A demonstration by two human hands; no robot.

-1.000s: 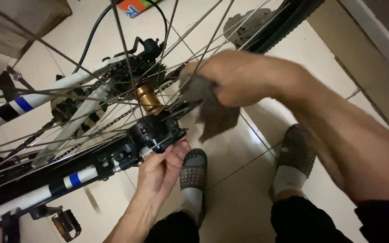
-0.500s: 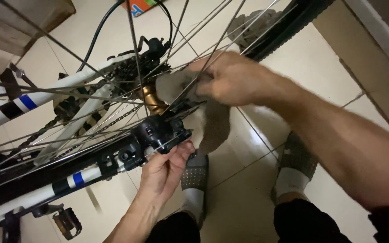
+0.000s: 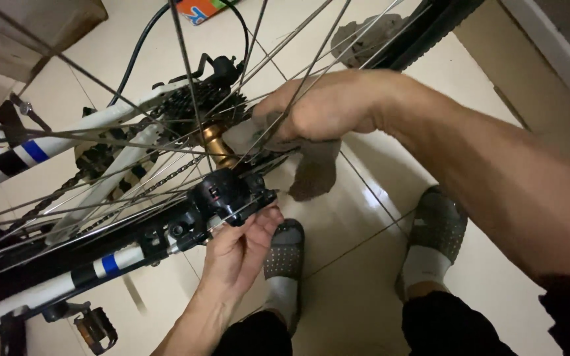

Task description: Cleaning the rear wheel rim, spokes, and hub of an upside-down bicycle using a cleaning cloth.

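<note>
I look down through the spokes of a bicycle rear wheel. My right hand reaches between the spokes and grips a grey cloth pressed against the gold hub, next to the black sprocket cluster. My left hand holds the black brake caliper at the end of the dark frame tube from below, its fingers curled on the part. The chain runs to the left beside the white frame tubes.
A black pedal hangs at the lower left. My two feet in grey slippers stand on the pale tiled floor. Another grey rag lies behind the black tyre. An orange box sits at the top edge.
My right hand with the cloth has moved left along the axle, closer to the gold hub and sprockets. My left hand has stayed on the caliper.
</note>
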